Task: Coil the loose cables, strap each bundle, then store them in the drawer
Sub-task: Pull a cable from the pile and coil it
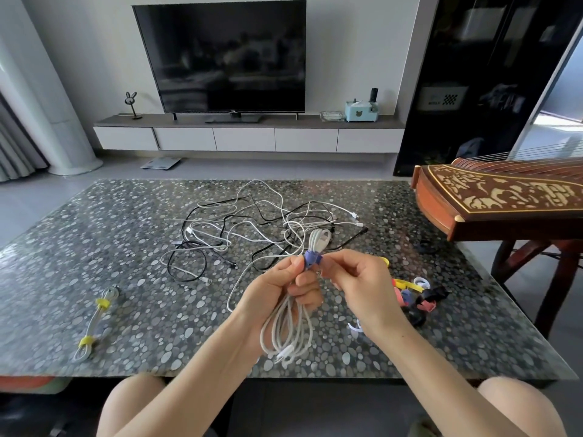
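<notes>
Fingers (335, 260) tight around purple strap (312, 259), white coil (318, 240)

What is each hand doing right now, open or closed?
Left hand: closed around the coiled white cable.
Right hand: closed, pinching the purple strap on that cable.

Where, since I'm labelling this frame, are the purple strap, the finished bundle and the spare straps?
purple strap (312, 259): head view, middle of the band.
finished bundle (94, 322): head view, cable between its yellow ties.
spare straps (408, 284): head view, yellow strap in the pile.
</notes>
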Tool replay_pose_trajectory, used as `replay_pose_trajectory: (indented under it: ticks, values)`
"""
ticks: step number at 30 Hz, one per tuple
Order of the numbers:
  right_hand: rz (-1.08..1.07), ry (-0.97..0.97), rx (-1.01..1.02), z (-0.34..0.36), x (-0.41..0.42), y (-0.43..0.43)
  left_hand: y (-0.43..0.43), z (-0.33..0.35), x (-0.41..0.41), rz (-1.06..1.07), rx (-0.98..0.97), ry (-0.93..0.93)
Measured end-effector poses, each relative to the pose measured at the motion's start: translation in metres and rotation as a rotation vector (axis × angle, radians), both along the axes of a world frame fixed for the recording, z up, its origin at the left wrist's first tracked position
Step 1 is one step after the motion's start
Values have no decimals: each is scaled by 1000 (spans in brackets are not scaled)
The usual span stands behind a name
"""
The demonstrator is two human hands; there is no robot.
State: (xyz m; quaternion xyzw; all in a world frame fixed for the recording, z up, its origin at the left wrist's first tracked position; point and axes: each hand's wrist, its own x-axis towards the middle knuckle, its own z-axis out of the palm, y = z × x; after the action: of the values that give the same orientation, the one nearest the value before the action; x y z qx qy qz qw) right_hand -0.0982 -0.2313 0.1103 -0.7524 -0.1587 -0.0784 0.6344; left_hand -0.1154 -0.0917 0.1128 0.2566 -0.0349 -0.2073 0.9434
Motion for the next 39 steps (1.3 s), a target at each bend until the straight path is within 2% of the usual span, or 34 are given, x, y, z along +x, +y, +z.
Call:
replay_pose_trajectory:
  ticks: [3, 6, 11, 14, 16, 18, 20, 23, 25, 27, 28, 29, 31, 32, 33, 35, 37, 38, 39]
  values:
    - [-86, 7, -14, 0, 0, 2, -8, -4, 2, 100, -35, 34]
    - [-123, -29, -37, -1, -4, 3, -13, -9, 2, 252, 141, -23]
    - [-203, -87, -84, -4, -10, 11, -16, -18, 0, 615, 768, -336]
    - [-165, -6, -20, -4, -10, 14, -18, -20, 2, 847, 1180, -578]
    - [-100, 85, 92, -3, -11, 16, -17, -21, 4, 935, 1322, -734]
    - [-82, 152, 186, -3, -11, 17, -16, -23, 6, 969, 1408, -906]
    - [-130, 162, 212, -5, -7, 13, -13, -25, 7, 887, 1467, -1010]
    - [-217, -25, -16, -12, -1, -2, 4, -29, 8, 604, 1631, -988]
    - [-273, -224, -173, -20, -3, -10, 15, -33, 3, 545, 1618, -859]
    - [-341, -463, -310, -31, -7, -12, 18, -36, -2, 562, 1541, -605]
    - [-353, -583, -371, -39, -11, -13, 15, -38, -2, 486, 1481, -433]
    - [-344, -697, -421, -48, -14, -14, 12, -41, -1, 330, 1392, -262]
    - [-266, -875, -499, -63, -20, -18, 4, -48, 2, -120, 1146, 30]
    - [-205, -925, -542, -69, -23, -21, -1, -52, 4, -286, 980, 104]
    - [-126, -954, -595, -75, -24, -23, -6, -55, 6, -343, 817, 144]
    - [50, -934, -706, -85, -25, -28, -18, -57, 10, -231, 633, 195]
    - [172, -762, -724, -91, -22, -42, -32, -66, 18, -19, 733, 149]
    - [159, -653, -690, -93, -18, -52, -36, -70, 21, 90, 808, 114]
    - [49, -554, -666, -95, -12, -64, -39, -72, 25, 166, 846, 89]
